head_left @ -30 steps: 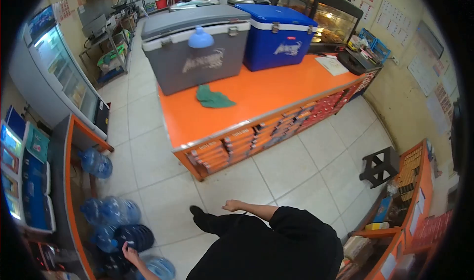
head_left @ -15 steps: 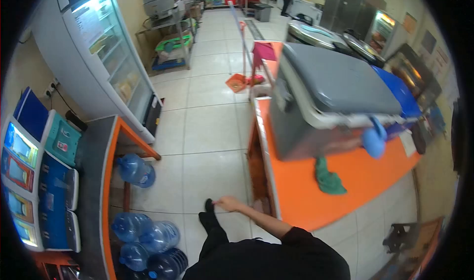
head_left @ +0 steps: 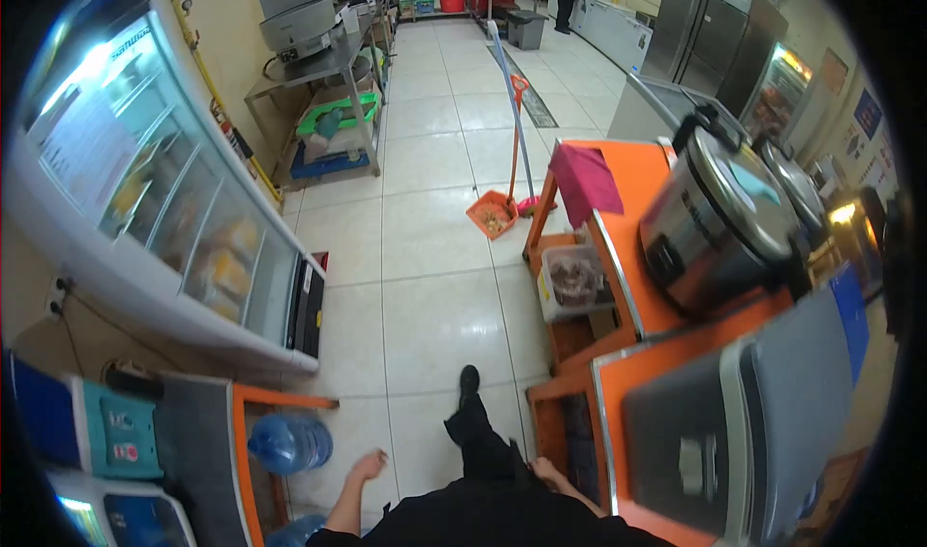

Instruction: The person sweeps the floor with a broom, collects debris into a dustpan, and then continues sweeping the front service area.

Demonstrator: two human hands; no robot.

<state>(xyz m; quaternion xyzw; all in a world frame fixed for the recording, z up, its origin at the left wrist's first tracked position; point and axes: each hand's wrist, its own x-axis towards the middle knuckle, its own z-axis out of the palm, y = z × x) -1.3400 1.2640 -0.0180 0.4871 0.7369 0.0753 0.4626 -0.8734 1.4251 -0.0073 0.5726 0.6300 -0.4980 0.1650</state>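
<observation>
Water jug (head_left: 290, 443) sits on the floor by the grey bench (head_left: 193, 441), near my left hand (head_left: 367, 465), which hangs half-curled with nothing visible in it; my right hand (head_left: 548, 474) is beside the orange bench (head_left: 618, 381), and I cannot tell whether it grips anything; a wide swing could rap its knuckles on that edge; a stray left step could trip me on the jug.

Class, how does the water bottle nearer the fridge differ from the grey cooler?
The water bottle is blue and see-through; the grey cooler is opaque. The water bottle is rounded, the grey cooler boxy. The water bottle is on the floor, the grey cooler on an orange counter. Neither is in the left hand or right hand.
</observation>
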